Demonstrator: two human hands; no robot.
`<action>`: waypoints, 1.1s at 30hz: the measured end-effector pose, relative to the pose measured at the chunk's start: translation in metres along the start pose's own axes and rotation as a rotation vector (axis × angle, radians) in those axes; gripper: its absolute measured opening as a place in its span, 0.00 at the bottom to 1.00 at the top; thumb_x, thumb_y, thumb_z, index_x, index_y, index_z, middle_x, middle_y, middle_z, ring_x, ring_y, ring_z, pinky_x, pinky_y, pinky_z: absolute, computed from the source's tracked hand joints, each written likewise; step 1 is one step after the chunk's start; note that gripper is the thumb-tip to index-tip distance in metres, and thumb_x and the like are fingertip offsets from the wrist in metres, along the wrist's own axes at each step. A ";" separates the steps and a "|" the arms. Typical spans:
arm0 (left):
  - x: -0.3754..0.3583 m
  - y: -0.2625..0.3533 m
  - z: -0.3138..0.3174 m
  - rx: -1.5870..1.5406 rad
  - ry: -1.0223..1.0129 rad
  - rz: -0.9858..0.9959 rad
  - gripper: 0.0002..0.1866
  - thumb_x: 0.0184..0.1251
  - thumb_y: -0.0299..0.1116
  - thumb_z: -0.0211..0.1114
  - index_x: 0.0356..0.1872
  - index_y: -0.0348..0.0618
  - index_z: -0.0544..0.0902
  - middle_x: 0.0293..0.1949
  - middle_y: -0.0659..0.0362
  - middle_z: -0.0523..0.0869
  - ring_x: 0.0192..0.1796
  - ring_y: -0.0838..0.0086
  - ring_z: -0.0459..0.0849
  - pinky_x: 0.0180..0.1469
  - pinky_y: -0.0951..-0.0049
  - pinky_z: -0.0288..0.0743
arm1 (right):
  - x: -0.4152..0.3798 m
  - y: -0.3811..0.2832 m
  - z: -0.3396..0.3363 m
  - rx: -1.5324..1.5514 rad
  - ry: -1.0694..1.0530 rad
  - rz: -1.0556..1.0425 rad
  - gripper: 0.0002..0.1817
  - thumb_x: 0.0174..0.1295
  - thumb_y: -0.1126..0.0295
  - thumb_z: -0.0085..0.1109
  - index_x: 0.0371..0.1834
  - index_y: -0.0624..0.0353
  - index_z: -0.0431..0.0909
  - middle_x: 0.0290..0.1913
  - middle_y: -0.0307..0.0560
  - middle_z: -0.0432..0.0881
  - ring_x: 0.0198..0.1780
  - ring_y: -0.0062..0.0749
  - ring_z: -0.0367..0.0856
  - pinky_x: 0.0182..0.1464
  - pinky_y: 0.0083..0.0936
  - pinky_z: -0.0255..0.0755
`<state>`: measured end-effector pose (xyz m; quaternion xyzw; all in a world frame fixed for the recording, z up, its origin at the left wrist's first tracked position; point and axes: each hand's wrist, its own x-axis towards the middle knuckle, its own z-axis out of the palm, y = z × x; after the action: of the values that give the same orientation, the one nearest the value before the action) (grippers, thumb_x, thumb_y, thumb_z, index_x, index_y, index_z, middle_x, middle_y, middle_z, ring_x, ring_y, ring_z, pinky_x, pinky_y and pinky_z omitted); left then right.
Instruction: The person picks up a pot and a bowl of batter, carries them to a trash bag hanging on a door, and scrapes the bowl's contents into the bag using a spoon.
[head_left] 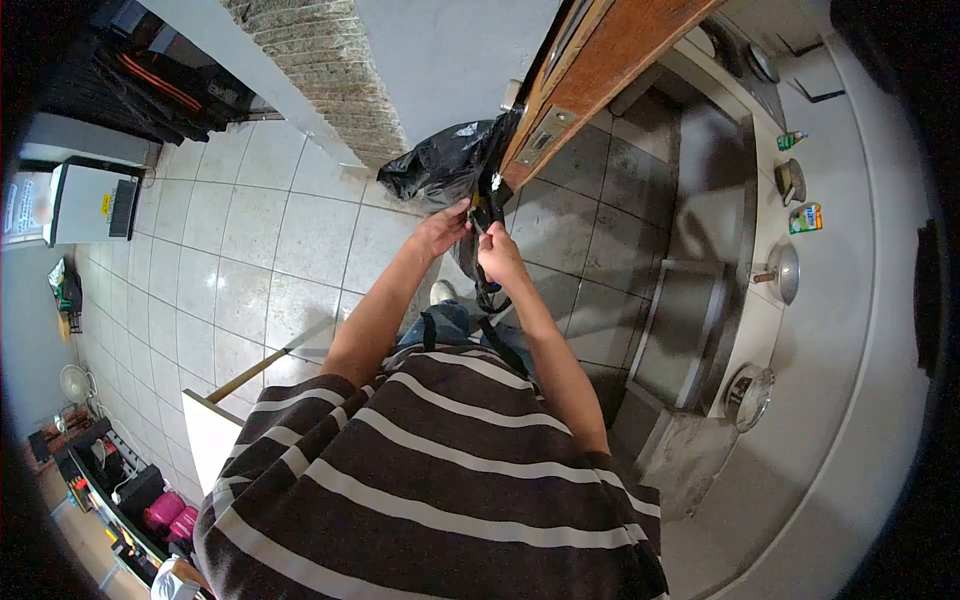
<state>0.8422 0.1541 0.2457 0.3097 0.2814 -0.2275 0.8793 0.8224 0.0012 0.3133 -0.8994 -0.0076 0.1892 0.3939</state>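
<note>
A black plastic bag [435, 168] hangs at the edge of a wooden door [590, 85], with dark straps below it. My left hand [440, 232] is at the left of the straps, its fingertips closed together on a small part at the bag's lower side. My right hand [500, 257] is curled shut just to the right, around something thin and dark that its fingers mostly cover. The two hands nearly touch. A metal strike or lock plate [545, 137] shows on the door's edge, above the right hand.
A tiled floor [250, 230] spreads out below. At the right, a counter [850, 300] holds a metal strainer [787, 275], a metal bowl [750, 397] and a green packet [805, 218]. A white table [212, 432] stands at lower left, and dark clothes [160, 85] hang at upper left.
</note>
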 end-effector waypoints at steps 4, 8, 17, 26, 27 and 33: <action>0.015 -0.011 -0.002 -0.058 0.031 0.040 0.16 0.62 0.42 0.68 0.46 0.46 0.80 0.43 0.62 0.81 0.43 0.75 0.76 0.47 0.75 0.71 | 0.003 -0.008 -0.014 0.134 -0.207 0.105 0.07 0.67 0.68 0.41 0.33 0.58 0.65 0.16 0.41 0.67 0.10 0.29 0.65 0.14 0.32 0.59; 0.015 -0.017 0.002 -0.182 0.110 0.113 0.11 0.60 0.35 0.69 0.39 0.44 0.80 0.35 0.62 0.81 0.38 0.74 0.78 0.44 0.74 0.74 | -0.007 -0.028 -0.037 0.111 -0.228 0.116 0.09 0.66 0.70 0.39 0.28 0.58 0.65 0.15 0.40 0.65 0.10 0.28 0.64 0.14 0.31 0.58; -0.006 -0.009 0.013 -0.277 0.050 0.063 0.12 0.54 0.34 0.75 0.32 0.43 0.80 0.29 0.62 0.81 0.33 0.74 0.80 0.42 0.75 0.78 | -0.003 -0.035 -0.051 -0.125 -0.211 0.002 0.06 0.63 0.72 0.41 0.31 0.61 0.67 0.19 0.47 0.71 0.14 0.33 0.70 0.17 0.33 0.63; 0.024 -0.021 0.005 -0.261 0.104 0.102 0.13 0.59 0.39 0.71 0.39 0.45 0.80 0.34 0.63 0.81 0.37 0.74 0.76 0.44 0.73 0.73 | -0.001 -0.047 -0.060 -0.173 -0.280 -0.012 0.08 0.64 0.71 0.40 0.32 0.62 0.68 0.20 0.53 0.72 0.15 0.40 0.73 0.18 0.36 0.64; 0.026 -0.022 0.005 -0.266 0.155 0.128 0.13 0.59 0.38 0.71 0.39 0.44 0.80 0.34 0.62 0.81 0.36 0.74 0.76 0.44 0.72 0.73 | -0.003 -0.052 -0.065 -0.174 -0.279 -0.012 0.08 0.64 0.71 0.40 0.32 0.62 0.68 0.20 0.53 0.72 0.15 0.40 0.73 0.18 0.36 0.64; -0.001 -0.011 0.037 -0.271 0.316 0.217 0.15 0.53 0.32 0.76 0.31 0.42 0.75 0.27 0.61 0.80 0.27 0.72 0.78 0.32 0.71 0.76 | -0.005 -0.058 -0.072 -0.200 -0.337 -0.025 0.08 0.65 0.72 0.39 0.32 0.62 0.68 0.18 0.51 0.70 0.14 0.37 0.71 0.18 0.36 0.63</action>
<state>0.8483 0.1222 0.2657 0.2493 0.4085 -0.0405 0.8771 0.8506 -0.0109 0.4007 -0.8895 -0.1033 0.3307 0.2978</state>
